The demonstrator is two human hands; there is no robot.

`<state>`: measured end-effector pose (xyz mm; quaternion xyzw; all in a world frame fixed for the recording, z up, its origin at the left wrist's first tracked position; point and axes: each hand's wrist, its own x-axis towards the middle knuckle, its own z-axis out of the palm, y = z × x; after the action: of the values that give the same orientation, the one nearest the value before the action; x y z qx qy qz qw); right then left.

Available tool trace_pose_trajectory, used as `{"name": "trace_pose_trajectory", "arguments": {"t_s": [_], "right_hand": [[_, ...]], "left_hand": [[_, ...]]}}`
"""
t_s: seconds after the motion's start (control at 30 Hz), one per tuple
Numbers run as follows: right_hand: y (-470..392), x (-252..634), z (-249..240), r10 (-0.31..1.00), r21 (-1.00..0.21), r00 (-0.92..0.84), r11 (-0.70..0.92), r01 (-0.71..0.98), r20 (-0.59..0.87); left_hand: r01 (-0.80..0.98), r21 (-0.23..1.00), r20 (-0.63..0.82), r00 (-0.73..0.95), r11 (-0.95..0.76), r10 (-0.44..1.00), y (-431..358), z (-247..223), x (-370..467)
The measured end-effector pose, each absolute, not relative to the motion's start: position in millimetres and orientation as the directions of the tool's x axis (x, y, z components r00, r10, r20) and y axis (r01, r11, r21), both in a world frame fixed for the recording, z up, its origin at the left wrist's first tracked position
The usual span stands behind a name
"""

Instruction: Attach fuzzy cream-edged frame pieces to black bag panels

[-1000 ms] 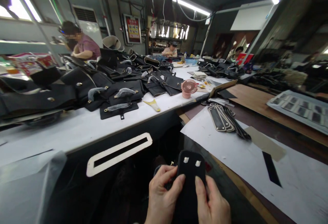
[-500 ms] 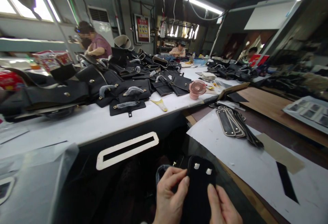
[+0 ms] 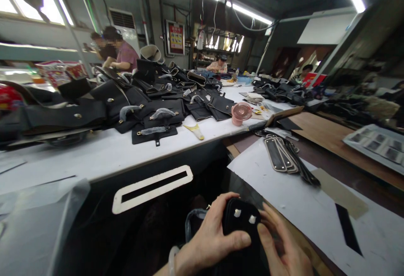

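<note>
Since the earlier frame, the left hand (image 3: 211, 234) has moved up and across the black piece (image 3: 241, 203), its thumb now flat on the face. Held at the lower centre of the frame, the piece bears two shiny tabs (image 3: 237, 213) near its rounded top. The left hand grips it between that thumb and the fingers behind (a pale bracelet (image 3: 172, 261) circles the wrist). The right hand (image 3: 285, 244) touches its right edge, thumb and fingers slightly apart; whether they pinch it, I cannot tell. Just left of the piece shows a plastic-wrapped loop (image 3: 189, 221).

Left of centre is a white frame (image 3: 151, 189) with a long slot; a translucent sheet (image 3: 38, 229) fills the lower left. At right, fanned straps (image 3: 279, 156) and a black strip (image 3: 348, 229) lie on white paper (image 3: 299, 221). Beyond, the white counter (image 3: 78, 147) carries black bags (image 3: 158, 116) and a pink fan (image 3: 241, 114). At upper left, a person in purple (image 3: 127, 55) sits behind the bags.
</note>
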<state>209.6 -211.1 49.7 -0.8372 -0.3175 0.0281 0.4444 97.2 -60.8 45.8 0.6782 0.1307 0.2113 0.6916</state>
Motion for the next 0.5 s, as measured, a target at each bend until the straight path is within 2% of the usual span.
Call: {"name": "trace_pose_trajectory", "arguments": {"t_s": [0.1,0.2,0.33,0.5], "right_hand": [[-201.8,223.2,62.4,0.672,-0.514,0.573,-0.319,0.796,0.470],[-190.7,223.9,65.9,0.717,-0.377,0.431,-0.248,0.892,0.549],[-187.0,217.5,56.9,0.702,-0.402,0.407,-0.185,0.897,0.585],[-190.2,210.5,50.8,0.619,-0.454,0.389,-0.058,0.889,0.682]], "left_hand": [[-0.116,0.993,0.108,0.892,-0.010,0.440,-63.1,47.0,97.6],[-0.138,0.990,0.136,0.892,-0.026,0.431,-63.0,47.4,98.5],[-0.164,0.984,0.178,0.877,-0.068,0.446,-62.7,45.0,98.0],[-0.147,0.982,0.186,0.869,-0.119,0.458,-63.8,42.7,97.2]]}}
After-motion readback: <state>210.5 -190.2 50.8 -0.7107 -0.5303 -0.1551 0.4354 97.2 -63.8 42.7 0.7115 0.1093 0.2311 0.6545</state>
